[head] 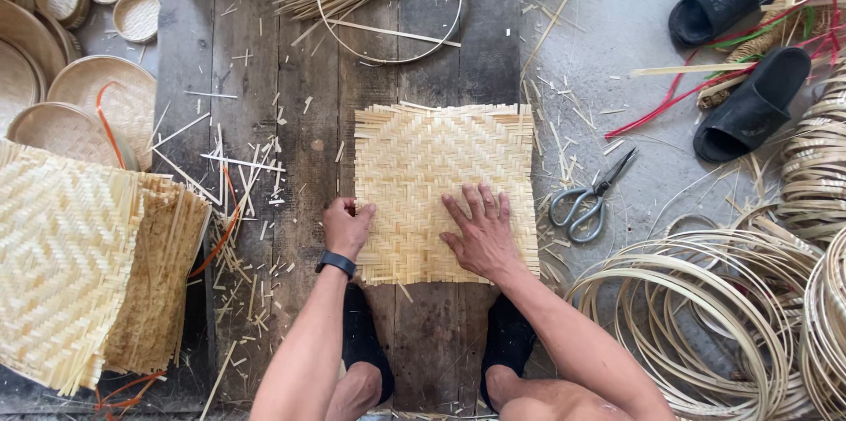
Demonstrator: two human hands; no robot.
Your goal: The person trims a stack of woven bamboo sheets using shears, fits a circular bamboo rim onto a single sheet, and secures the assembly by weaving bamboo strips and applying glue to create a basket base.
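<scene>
Bare knees and two forearms fill the bottom of our view, reaching down to a floor of dark wooden planks (300, 77). Our left hand (346, 225), a black band at its wrist, is curled shut, pinching the left edge of a square woven bamboo mat (423, 152). Our right hand (482, 232) lies open and flat, fingers spread, pressing on the mat's lower right part without gripping it.

That one mat sits in the middle of the planks, just ahead of our knees. Its herringbone weave looks complete across the whole square, though loose strip ends still stick out raggedly along the edges, so we judge the weaving done and the trimming or rimming left.

Moving outward, we count one pair of grey scissors (589, 199) just right of the mat, on grey concrete. At far left lies a stack of finished mats (79, 254), at least two layers showing. Behind it are many round woven trays (97, 86), too overlapped to count. One thin bamboo hoop (388, 11) rests above the mat, beside a bundle of splints. Many coiled hoops (705, 315) pile at lower right. Two black slippers (749, 108) sit at upper right among red and green strips.
</scene>
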